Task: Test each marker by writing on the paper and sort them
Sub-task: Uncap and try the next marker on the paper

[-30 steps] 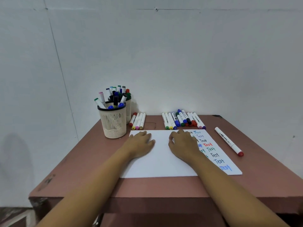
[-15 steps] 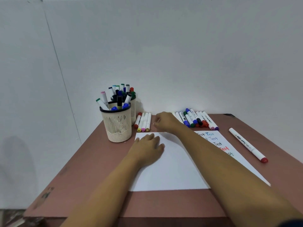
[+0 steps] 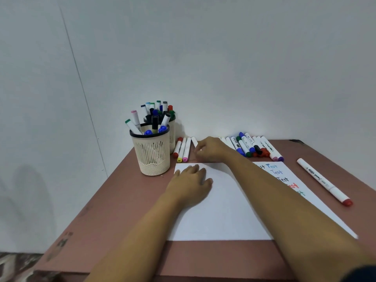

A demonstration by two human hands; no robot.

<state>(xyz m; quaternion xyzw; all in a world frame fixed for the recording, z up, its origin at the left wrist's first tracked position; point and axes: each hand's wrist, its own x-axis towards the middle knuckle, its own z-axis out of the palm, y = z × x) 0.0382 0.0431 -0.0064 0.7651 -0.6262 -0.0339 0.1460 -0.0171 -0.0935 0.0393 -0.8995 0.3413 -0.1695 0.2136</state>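
A white paper (image 3: 223,212) lies on the brown table (image 3: 122,200), with "Test" written in several colours down its right side. My left hand (image 3: 191,184) rests flat on the paper's upper left part. My right hand (image 3: 211,149) reaches across beyond the paper's far edge, and its fingers curl round a white marker (image 3: 194,141), the rightmost of a small row (image 3: 182,149) with red, yellow and pink caps. My right arm hides part of the writing.
A cream mesh cup (image 3: 151,155) full of markers stands at the left, with a second cup (image 3: 172,135) behind it. A bigger row of markers (image 3: 254,147) lies at the back right. One red-capped marker (image 3: 323,182) lies alone right of the paper. A wall rises behind.
My right hand left the paper, moved forward and left to the small row of markers, and closed on the rightmost one. My left hand stayed on the paper.
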